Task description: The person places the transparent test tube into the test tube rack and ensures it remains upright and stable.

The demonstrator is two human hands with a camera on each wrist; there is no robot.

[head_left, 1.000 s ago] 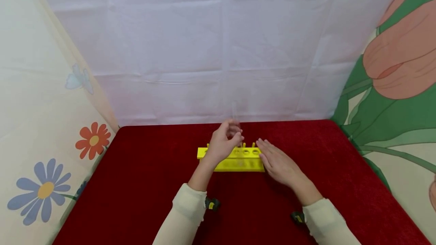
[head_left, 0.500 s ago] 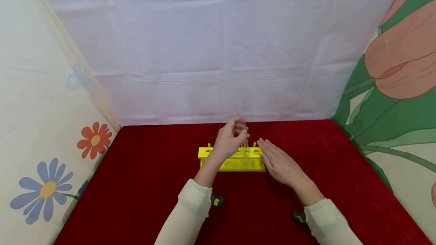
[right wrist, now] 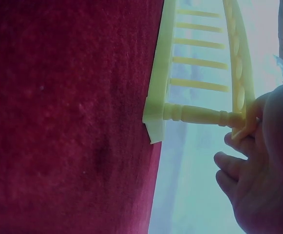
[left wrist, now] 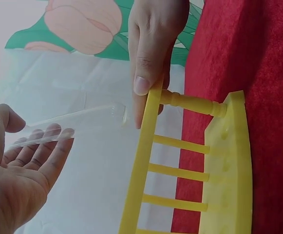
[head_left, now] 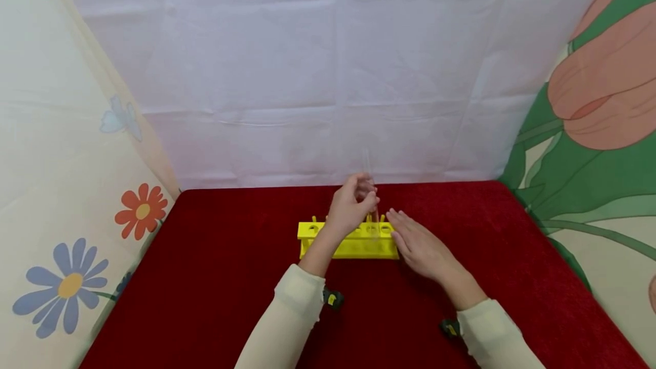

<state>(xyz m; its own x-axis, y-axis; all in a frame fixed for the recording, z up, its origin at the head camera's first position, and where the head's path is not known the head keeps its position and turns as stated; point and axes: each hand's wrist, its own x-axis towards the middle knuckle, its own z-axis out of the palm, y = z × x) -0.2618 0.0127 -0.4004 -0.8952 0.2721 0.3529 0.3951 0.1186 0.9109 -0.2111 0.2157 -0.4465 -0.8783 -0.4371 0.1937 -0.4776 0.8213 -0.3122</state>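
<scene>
My left hand pinches a clear test tube between thumb and fingers, holding it nearly upright. In the head view the tube's lower part overlaps the right half of a yellow test tube rack. The left wrist view has the rounded end of the test tube a small gap above the rack's top plate, near its right end. My right hand holds that end of the rack, thumb on one side of the top plate and fingers on the other, as the right wrist view of the hand confirms.
The rack stands on a red cloth-covered table. Behind it hangs a white cloth, with flower-patterned panels left and right. Thin yellow pegs link the rack's upper and lower plates. Dark wrist cameras sit below both hands.
My left hand has moved a little to the right with the test tube, along the rack toward its right end. The right hand and the rack have stayed almost in place.
</scene>
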